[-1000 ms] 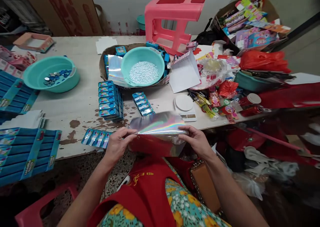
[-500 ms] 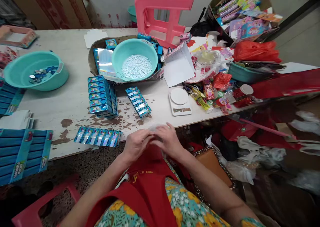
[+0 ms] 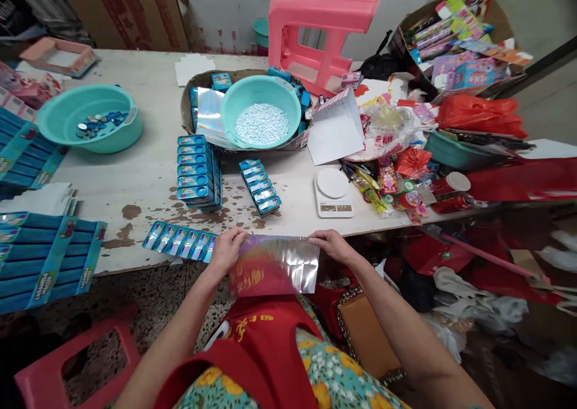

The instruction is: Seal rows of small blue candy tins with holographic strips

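Stretched between my two hands is a clear, shiny plastic sheet (image 3: 279,265), through which the red apron shows. My left hand (image 3: 228,250) pinches its upper left corner, and my right hand (image 3: 331,245) pinches the upper right one. The sheet hangs in front of the table's near edge. Just left of my left hand lies a row of small blue packs (image 3: 178,241) with shiny fronts. Beyond the sheet, another short row of blue packs (image 3: 260,187) rests on the table, beside a stack of blue packs with round hollows (image 3: 193,169).
A white kitchen scale (image 3: 333,193) stands right of the packs. Behind are a teal basin of white pellets (image 3: 261,124) and, at left, a teal basin (image 3: 90,121) with small shiny pieces. Blue display boxes (image 3: 45,259) sit front left. A pink stool (image 3: 324,30) stands at the back.
My hands were close together on a crumpled clear piece; now they are apart, with the sheet spread flat between them. The view has shifted slightly left.
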Motion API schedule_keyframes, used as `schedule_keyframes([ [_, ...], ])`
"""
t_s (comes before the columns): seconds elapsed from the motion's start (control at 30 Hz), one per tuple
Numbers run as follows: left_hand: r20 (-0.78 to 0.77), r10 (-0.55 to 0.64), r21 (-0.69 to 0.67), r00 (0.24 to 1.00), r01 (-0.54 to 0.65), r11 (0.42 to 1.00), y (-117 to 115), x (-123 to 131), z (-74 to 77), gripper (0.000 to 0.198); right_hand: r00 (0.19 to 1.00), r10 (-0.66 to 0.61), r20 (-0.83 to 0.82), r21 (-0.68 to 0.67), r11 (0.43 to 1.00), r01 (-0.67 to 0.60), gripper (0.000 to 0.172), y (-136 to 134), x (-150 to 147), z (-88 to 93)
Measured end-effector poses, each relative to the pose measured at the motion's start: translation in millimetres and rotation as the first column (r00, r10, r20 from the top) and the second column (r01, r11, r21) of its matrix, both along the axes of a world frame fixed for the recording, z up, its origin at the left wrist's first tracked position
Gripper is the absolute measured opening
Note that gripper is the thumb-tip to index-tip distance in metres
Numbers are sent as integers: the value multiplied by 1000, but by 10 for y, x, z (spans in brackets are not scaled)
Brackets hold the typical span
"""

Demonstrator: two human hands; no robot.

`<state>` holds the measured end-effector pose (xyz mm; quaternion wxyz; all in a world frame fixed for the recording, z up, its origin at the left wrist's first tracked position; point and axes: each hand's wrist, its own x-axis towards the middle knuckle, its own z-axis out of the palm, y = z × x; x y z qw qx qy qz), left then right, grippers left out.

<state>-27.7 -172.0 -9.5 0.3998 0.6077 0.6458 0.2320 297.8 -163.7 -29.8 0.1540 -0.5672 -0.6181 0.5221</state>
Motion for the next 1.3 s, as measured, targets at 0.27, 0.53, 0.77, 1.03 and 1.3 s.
schedule_keyframes([
  [0.27, -362, -141, 171, 922, 214, 962, 201, 192, 78, 32, 993, -10, 122, 153, 988, -8, 27, 82, -108, -61],
  [0.53, -428, -553, -181, 715, 532, 828, 259, 720, -38, 24, 969, 171, 177, 247, 946, -211, 24, 229, -302, 105],
  [0.77, -404, -412, -273, 817, 322, 907, 101, 444, -355, 26, 979, 88, 185, 121, 986, -111, 32, 404, 55, -385],
  [1.03, 112, 470, -425, 876, -385, 819, -310, 322, -707, 36, 978, 183, 101, 16, 982, -186, 36, 648, 22, -838],
  [1.3, 452, 879, -704, -150, -666, 248, -74, 6, -784, 20, 979, 202, -16, -166, 965, -202, 42, 835, -52, -845],
])
